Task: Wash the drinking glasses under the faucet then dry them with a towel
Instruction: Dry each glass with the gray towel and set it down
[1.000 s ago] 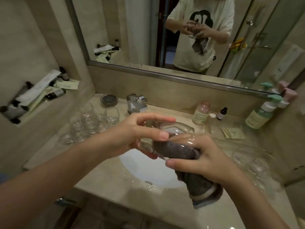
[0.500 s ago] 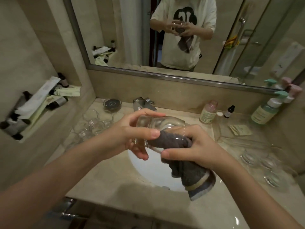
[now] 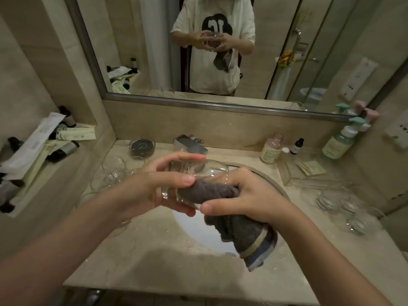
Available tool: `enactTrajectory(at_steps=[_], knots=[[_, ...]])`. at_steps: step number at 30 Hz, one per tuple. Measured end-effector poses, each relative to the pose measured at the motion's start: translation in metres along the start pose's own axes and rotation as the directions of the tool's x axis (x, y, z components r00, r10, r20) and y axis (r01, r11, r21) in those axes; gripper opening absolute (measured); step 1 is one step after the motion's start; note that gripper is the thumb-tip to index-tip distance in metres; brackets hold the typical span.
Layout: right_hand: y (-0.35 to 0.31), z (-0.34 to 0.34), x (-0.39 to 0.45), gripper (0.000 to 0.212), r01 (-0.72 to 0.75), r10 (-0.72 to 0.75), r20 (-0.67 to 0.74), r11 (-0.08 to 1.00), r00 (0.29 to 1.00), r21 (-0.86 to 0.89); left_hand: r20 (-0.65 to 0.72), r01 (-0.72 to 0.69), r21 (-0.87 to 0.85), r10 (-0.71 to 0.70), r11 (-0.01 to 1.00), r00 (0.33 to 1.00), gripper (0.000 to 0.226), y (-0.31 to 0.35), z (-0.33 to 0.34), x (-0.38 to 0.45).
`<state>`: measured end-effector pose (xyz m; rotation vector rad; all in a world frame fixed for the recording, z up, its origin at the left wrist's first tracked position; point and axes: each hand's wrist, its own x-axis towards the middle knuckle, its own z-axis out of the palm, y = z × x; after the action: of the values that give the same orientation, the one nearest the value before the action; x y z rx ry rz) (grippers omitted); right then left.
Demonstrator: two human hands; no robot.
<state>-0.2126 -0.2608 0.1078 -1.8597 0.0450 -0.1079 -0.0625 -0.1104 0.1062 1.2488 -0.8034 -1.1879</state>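
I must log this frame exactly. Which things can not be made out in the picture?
All in the head view:
- Inside of the drinking glass: filled by the gray towel, so wet or dry is unclear.
- Right hand fingers: hidden in the towel.
- Faucet spout: behind the left hand.
- Pink bottle label: too small.
- Glasses on the right: blurred, uncountable.

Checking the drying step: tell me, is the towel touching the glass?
Touching. The head view shows the grey towel stuffed inside the glass, pressed against its wall.
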Motion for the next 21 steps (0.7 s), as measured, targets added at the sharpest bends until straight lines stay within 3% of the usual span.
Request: enactTrajectory(at_steps=[4, 6, 8, 10, 11, 14, 16, 18, 20, 21], knots=[[0.008, 0.015, 0.007, 0.023, -0.010, 0.027, -0.064, 0.968, 0.998, 0.251, 0.087, -0.196, 0.390, 0.176, 0.899, 0.980, 0.060, 0.011, -0.013, -0.003], [0.014, 0.024, 0.011, 0.015, -0.004, 0.033, -0.076, 0.935, 0.997, 0.354, 0.142, -0.232, 0.410, 0.190, 0.882, 0.972, 0.062, 0.016, -0.018, -0.005], [0.019, 0.029, 0.015, 0.027, -0.007, 0.039, -0.076, 0.927, 0.996, 0.376, 0.151, -0.231, 0.384, 0.186, 0.894, 0.971, 0.060, 0.017, -0.023, -0.007], [0.019, 0.031, 0.017, 0.046, -0.013, 0.031, -0.050, 0.948, 0.998, 0.318, 0.128, -0.173, 0.329, 0.138, 0.928, 0.982, 0.059, 0.013, -0.028, -0.007], [0.017, 0.032, 0.017, 0.045, -0.017, 0.026, -0.028, 0.959, 0.999, 0.284, 0.110, -0.114, 0.291, 0.086, 0.950, 0.990, 0.059, 0.012, -0.029, -0.007], [0.012, 0.034, 0.017, 0.018, 0.010, -0.012, 0.013, 0.993, 1.000, 0.117, 0.095, 0.071, 0.153, -0.087, 0.986, 0.992, 0.059, 0.006, -0.034, -0.007], [0.011, 0.033, 0.019, 0.015, 0.037, -0.037, -0.013, 0.999, 0.999, -0.019, 0.097, 0.084, 0.114, -0.095, 0.990, 0.991, 0.059, 0.003, -0.035, -0.008], [0.014, 0.033, 0.023, 0.018, 0.032, -0.031, -0.027, 0.999, 0.999, 0.032, 0.081, -0.030, 0.289, 0.007, 0.957, 0.997, 0.063, 0.001, -0.039, -0.010], [0.017, 0.035, 0.027, 0.021, -0.007, 0.013, -0.035, 0.987, 0.999, 0.163, 0.110, -0.177, 0.617, 0.139, 0.767, 0.984, 0.070, 0.004, -0.044, -0.014], [0.020, 0.036, 0.028, 0.024, -0.023, 0.031, -0.037, 0.978, 0.999, 0.208, 0.135, -0.216, 0.689, 0.171, 0.692, 0.976, 0.072, 0.005, -0.046, -0.016]])
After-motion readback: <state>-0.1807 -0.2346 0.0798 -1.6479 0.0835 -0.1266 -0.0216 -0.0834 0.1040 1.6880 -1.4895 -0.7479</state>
